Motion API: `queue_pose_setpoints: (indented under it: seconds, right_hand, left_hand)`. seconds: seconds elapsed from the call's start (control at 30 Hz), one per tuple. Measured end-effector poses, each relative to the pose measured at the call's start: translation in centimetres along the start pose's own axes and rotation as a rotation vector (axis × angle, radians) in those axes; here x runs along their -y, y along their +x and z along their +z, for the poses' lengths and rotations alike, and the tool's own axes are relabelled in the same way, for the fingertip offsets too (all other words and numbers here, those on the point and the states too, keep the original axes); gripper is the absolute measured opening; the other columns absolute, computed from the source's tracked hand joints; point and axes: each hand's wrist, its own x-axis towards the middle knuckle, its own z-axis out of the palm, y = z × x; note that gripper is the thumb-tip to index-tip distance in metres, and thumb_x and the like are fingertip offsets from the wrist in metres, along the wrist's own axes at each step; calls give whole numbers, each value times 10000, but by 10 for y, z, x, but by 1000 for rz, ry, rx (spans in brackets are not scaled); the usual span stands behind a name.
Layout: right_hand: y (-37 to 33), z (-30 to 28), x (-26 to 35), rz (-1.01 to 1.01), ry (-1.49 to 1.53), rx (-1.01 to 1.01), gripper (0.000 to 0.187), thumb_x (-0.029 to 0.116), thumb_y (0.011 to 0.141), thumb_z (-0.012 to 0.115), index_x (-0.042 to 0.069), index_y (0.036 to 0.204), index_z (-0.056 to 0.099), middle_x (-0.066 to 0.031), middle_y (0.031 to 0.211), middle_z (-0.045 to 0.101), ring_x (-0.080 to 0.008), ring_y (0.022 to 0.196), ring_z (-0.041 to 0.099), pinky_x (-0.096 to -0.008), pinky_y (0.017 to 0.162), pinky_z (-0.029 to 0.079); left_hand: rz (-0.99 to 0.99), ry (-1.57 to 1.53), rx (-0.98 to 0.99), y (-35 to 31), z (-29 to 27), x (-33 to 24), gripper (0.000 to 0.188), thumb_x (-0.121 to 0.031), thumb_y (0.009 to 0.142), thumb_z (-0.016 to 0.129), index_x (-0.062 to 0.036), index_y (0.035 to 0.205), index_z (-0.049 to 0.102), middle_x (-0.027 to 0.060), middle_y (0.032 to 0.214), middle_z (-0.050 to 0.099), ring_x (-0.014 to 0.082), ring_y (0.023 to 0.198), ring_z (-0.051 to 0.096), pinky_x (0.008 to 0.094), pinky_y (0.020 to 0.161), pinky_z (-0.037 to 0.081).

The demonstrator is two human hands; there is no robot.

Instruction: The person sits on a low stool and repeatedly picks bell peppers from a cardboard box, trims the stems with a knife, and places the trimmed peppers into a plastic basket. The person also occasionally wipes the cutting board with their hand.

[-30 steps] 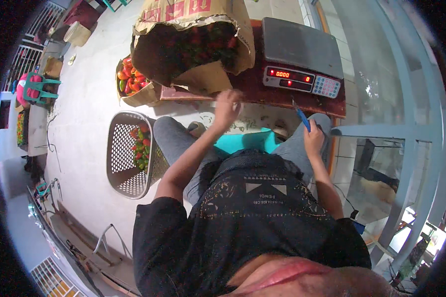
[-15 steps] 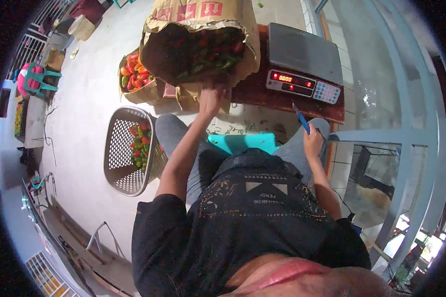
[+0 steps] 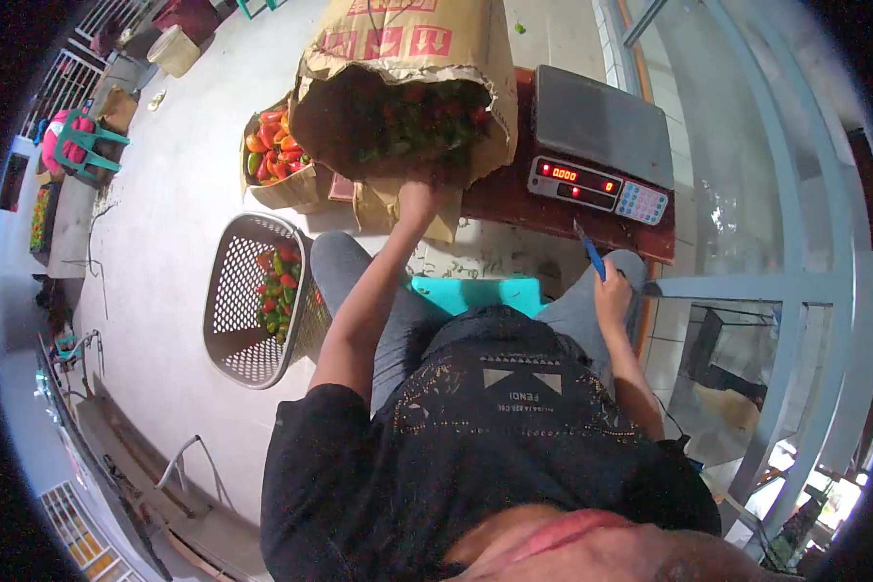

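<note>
A large brown paper sack (image 3: 412,44) lies on its side in front of me, its mouth turned my way. Dark green and red peppers (image 3: 427,121) fill the shadowed inside. My left hand (image 3: 422,197) reaches into the lower edge of that mouth, and its fingers are lost in the shade. Near my right knee, my right hand (image 3: 612,288) is closed round the blue handle of a knife (image 3: 593,255), its blade pointing forward and away from me.
A digital scale (image 3: 601,121) with lit red figures stands on a dark red wooden table (image 3: 524,209). Left of the sack, a smaller paper bag (image 3: 296,189) holds red and orange peppers. A plastic basket (image 3: 233,281) with peppers sits by my left knee. Glass in a grey frame (image 3: 737,283) borders the right.
My view has shifted slightly, so the scene sits a little lower and to the right. My left hand stays at the sack's mouth; the knife remains in my right hand.
</note>
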Motion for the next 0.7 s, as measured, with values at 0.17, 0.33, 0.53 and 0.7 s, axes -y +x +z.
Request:
queue_pose_setpoints:
  seconds: [0.17, 0.33, 0.53, 0.7]
  right_hand:
    - [3, -1, 10, 17, 1, 47, 259, 185, 819, 607, 85, 1056, 572, -176, 761, 628, -364, 709, 616, -463, 605, 479]
    - [-1, 1, 1, 43, 26, 33, 241, 161, 817, 601, 73, 1040, 575, -183, 760, 622, -372, 711, 611, -465, 611, 472]
    - [1, -6, 12, 34, 26, 49, 264, 128, 801, 614, 48, 1050, 579, -191, 779, 623, -369, 713, 612, -461, 619, 475]
    - [4, -5, 13, 4, 47, 76, 253, 127, 804, 611, 29, 1035, 581, -191, 774, 620, -367, 708, 611, -458, 616, 475]
  left_hand:
    - [298, 41, -315, 37, 18, 14, 434, -265, 814, 534, -132, 1226, 514, 149, 1266, 472, 312, 1118, 476, 440, 933, 399]
    - [658, -100, -345, 66, -4, -34, 458, -257, 822, 509, -165, 1270, 496, 138, 1328, 433, 292, 1218, 387, 395, 1078, 233]
    - [384, -229, -167, 76, -22, 28, 437, -245, 835, 494, -127, 1255, 505, 151, 1316, 443, 303, 1196, 416, 406, 1052, 268]
    - [192, -66, -184, 78, -41, 63, 426, -244, 842, 490, -97, 1241, 512, 167, 1293, 460, 318, 1164, 452, 421, 1029, 300]
